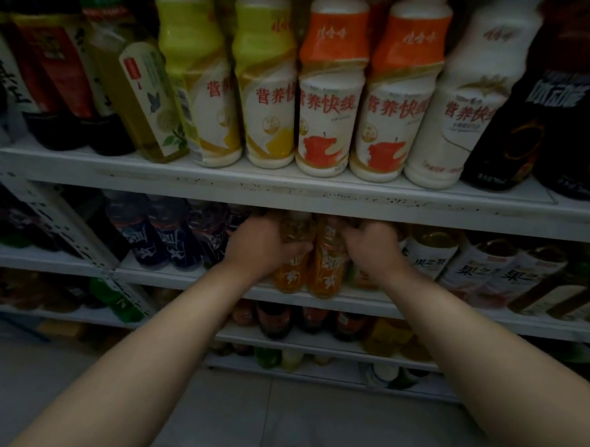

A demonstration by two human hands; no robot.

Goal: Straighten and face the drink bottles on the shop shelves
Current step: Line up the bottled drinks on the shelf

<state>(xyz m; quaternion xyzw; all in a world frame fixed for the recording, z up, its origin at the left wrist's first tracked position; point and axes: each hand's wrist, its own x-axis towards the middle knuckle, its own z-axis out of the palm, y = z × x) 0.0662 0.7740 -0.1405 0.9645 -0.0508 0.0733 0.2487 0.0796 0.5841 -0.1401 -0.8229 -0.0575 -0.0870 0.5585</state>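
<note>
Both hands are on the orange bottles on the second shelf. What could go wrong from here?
1. The left orange bottle and right orange bottle stand touching near the shelf edge; twisting under the left hand or right hand could tip one off.
2. The upper shelf sits low over their tops; lifting might knock it.

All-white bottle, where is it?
In the head view, the all-white bottle stands on the upper shelf, right of centre, between an orange-topped bottle and a black bottle.
</note>
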